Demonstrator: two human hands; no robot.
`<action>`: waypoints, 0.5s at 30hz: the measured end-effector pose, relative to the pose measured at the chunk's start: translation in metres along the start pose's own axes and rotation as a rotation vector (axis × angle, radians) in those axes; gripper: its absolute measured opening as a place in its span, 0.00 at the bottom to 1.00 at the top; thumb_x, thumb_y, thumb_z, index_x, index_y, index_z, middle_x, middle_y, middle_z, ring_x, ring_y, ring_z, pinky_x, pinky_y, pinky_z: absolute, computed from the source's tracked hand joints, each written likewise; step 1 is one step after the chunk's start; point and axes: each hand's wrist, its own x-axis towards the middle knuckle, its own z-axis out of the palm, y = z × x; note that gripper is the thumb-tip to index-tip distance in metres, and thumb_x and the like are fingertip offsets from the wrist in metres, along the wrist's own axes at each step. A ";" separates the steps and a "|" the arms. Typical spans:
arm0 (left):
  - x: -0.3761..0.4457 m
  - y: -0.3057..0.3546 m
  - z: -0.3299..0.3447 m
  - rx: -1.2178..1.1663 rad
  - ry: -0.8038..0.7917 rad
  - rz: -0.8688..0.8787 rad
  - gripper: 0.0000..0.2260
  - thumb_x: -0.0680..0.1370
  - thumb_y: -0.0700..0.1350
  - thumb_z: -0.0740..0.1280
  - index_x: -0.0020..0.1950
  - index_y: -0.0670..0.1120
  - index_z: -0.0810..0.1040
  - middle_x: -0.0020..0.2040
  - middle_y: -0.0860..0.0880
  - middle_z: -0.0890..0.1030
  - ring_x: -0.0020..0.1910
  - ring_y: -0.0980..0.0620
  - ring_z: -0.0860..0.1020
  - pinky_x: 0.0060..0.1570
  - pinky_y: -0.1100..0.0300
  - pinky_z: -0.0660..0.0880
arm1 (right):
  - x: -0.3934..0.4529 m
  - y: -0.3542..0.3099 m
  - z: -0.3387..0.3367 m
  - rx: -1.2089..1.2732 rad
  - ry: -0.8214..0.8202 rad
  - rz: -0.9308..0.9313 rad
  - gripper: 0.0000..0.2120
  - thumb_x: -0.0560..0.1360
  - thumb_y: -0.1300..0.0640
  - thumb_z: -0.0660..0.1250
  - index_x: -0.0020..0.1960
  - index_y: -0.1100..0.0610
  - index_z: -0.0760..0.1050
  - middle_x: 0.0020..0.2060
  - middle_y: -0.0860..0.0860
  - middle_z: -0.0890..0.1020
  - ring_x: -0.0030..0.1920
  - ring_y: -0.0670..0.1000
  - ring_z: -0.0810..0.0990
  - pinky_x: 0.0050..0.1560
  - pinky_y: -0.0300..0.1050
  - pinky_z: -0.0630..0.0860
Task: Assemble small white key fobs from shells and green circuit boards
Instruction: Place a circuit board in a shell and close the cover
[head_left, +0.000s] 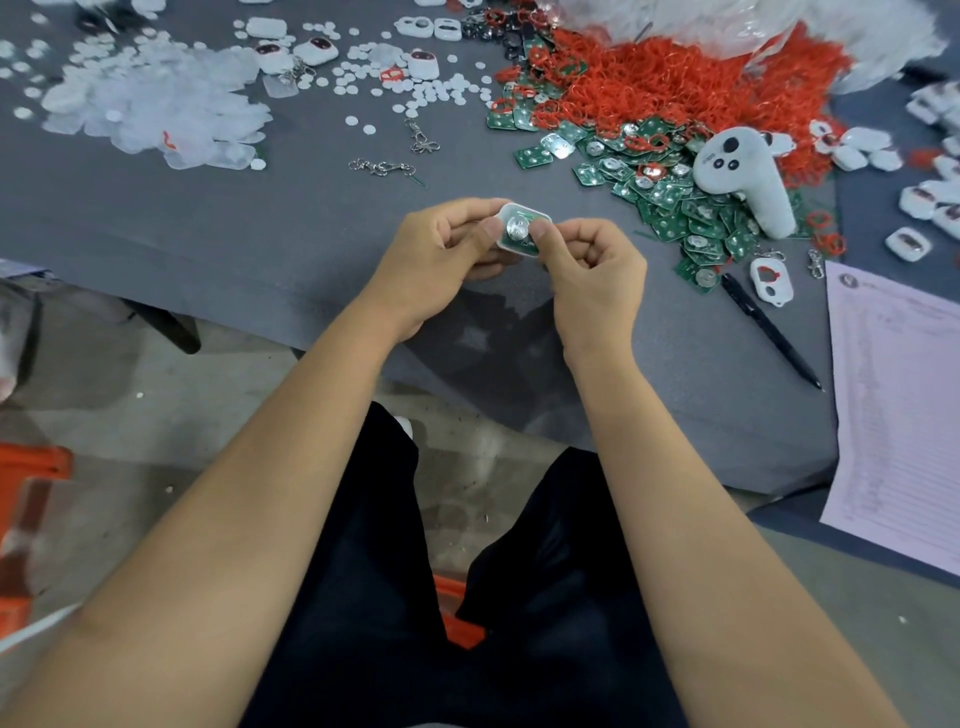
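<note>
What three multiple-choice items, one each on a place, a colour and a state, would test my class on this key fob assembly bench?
1. Where does the black pen lie?
A. right of the hands
B. on the lap
C. among the clear shells

2. What colour is the heap of bands?
A. blue
B. red
C. yellow

3. How is the fob shell held?
A. lying loose on the table
B. by one hand
C. pinched by the left hand and right hand

Answers: 1 A, it rests beside the paper sheet; 2 B, the pile is red; 3 C, both thumbs press on it.
</note>
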 end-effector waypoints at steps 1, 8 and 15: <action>0.000 0.000 0.000 -0.008 -0.003 0.003 0.13 0.86 0.45 0.65 0.70 0.44 0.78 0.55 0.50 0.88 0.55 0.50 0.86 0.50 0.63 0.81 | 0.000 0.000 0.000 -0.014 -0.004 -0.002 0.08 0.76 0.53 0.77 0.41 0.52 0.80 0.30 0.43 0.80 0.30 0.42 0.75 0.33 0.36 0.72; 0.000 0.001 0.000 -0.075 0.022 -0.009 0.12 0.86 0.43 0.64 0.69 0.44 0.78 0.55 0.50 0.88 0.56 0.50 0.86 0.49 0.65 0.80 | -0.005 -0.004 0.001 -0.050 0.002 -0.049 0.13 0.79 0.48 0.72 0.42 0.55 0.78 0.32 0.55 0.81 0.31 0.50 0.75 0.33 0.46 0.72; 0.002 -0.001 0.000 -0.047 0.065 -0.032 0.12 0.86 0.39 0.63 0.68 0.41 0.79 0.53 0.51 0.88 0.54 0.51 0.86 0.50 0.63 0.81 | -0.016 -0.009 0.002 -0.180 0.010 -0.225 0.05 0.79 0.53 0.72 0.50 0.55 0.80 0.36 0.44 0.78 0.34 0.44 0.75 0.38 0.36 0.71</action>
